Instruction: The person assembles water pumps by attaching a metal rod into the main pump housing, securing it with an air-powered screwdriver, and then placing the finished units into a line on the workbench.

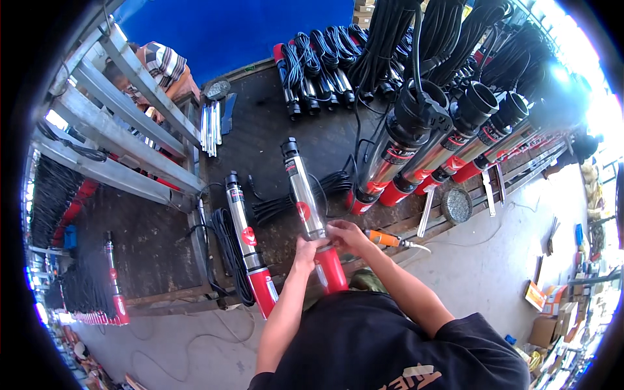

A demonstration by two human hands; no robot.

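Observation:
A slim submersible pump (303, 195), with a shiny steel body and a red lower end, lies lengthwise in front of me, its red end near my shirt. My left hand (311, 247) is closed round it where steel meets red. At the right side of that joint are the bent fingers of my right hand (346, 235); any small part pinched in them is hidden. A similar pump (246, 224) lies to the left, beside a coiled black cable (232, 257). Another black cable bundle (286, 203) rests behind the held pump. An orange-bodied tool (383, 238) lies right of my right hand.
Large steel pumps (396, 149) with black cables stand along the right of the dark workbench (253, 143). Smaller cabled pumps (315, 81) lie at the back. A speckled round dish (457, 205) sits at the right edge. Beyond a metal frame (123, 97), another person (162, 68) bends over.

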